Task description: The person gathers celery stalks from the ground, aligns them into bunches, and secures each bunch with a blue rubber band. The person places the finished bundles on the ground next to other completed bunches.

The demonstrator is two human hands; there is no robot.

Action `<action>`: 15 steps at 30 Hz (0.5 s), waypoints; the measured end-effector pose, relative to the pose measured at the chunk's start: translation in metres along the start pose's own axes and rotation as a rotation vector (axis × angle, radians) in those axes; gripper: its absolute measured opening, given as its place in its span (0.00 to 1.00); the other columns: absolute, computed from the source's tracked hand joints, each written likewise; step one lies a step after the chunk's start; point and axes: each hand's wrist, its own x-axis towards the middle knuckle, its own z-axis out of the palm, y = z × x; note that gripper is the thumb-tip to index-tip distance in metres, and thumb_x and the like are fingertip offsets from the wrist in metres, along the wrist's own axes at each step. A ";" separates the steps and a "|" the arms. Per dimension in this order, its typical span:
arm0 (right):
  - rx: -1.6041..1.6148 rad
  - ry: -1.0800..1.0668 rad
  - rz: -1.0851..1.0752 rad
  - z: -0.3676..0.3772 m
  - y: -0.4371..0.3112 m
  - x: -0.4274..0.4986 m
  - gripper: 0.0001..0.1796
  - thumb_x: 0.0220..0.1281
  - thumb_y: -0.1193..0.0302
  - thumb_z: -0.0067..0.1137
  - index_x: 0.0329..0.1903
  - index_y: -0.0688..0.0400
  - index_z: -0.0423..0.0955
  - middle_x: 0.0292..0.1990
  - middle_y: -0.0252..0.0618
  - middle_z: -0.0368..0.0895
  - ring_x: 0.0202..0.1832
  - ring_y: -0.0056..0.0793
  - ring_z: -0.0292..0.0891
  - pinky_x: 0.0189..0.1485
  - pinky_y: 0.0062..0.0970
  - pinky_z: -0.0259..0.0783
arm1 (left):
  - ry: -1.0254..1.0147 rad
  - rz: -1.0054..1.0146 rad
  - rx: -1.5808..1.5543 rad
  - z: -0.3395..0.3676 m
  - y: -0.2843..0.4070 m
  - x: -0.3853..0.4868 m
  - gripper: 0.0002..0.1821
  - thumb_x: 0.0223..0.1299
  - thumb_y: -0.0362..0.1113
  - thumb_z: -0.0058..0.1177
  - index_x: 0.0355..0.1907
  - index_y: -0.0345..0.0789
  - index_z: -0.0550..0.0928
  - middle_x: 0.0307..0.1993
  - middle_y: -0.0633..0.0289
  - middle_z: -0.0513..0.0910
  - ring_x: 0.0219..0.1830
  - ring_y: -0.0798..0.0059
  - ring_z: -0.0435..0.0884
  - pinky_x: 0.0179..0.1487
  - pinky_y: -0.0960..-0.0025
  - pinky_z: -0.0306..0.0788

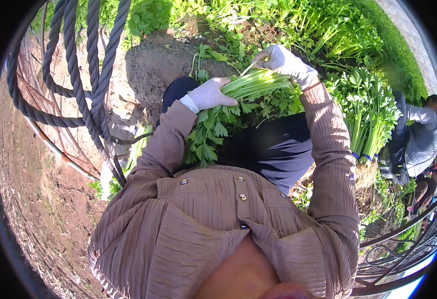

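A loose bunch of celery (254, 84) with long green stalks lies across both hands, its leaves hanging down to the left over my lap. My left hand (211, 93), in a white glove, is closed round the stalks near the leafy part, thumb below. At the cut or root end, my right hand (282, 63), also in a white glove, touches the upper side of the stalks. A thin pale stalk runs from its fingers down along the bunch. Its fingertips are partly hidden, so its hold is unclear.
Tied celery bunches (368, 119) with blue bands stand at the right, beside a crouching co-worker (420, 127). Celery plants (327, 30) grow in front. Thick grey ropes (74, 56) hang at the left. More stalks (138, 145) lie by my left elbow. A metal frame (402, 231) is at the lower right.
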 end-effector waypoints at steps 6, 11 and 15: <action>-0.184 0.747 0.396 -0.035 0.049 -0.023 0.12 0.59 0.67 0.60 0.44 0.53 0.84 0.36 0.41 0.87 0.34 0.29 0.84 0.39 0.26 0.76 | -0.031 -0.018 -0.337 -0.012 -0.007 -0.019 0.31 0.53 0.37 0.67 0.58 0.27 0.75 0.47 0.62 0.82 0.48 0.77 0.78 0.56 0.73 0.69; -0.098 1.060 0.212 0.013 0.038 -0.061 0.15 0.62 0.58 0.61 0.45 0.53 0.84 0.36 0.41 0.86 0.35 0.31 0.83 0.41 0.27 0.75 | 0.052 -0.082 -0.576 -0.008 -0.005 -0.010 0.29 0.57 0.39 0.64 0.60 0.31 0.75 0.49 0.65 0.81 0.49 0.79 0.77 0.58 0.74 0.67; 0.591 0.553 0.251 0.074 -0.016 -0.055 0.22 0.62 0.58 0.64 0.47 0.66 0.79 0.31 0.41 0.86 0.32 0.22 0.79 0.38 0.22 0.72 | 0.062 -0.042 -0.711 0.004 -0.007 -0.002 0.29 0.57 0.38 0.64 0.60 0.32 0.74 0.50 0.66 0.80 0.49 0.79 0.77 0.58 0.73 0.67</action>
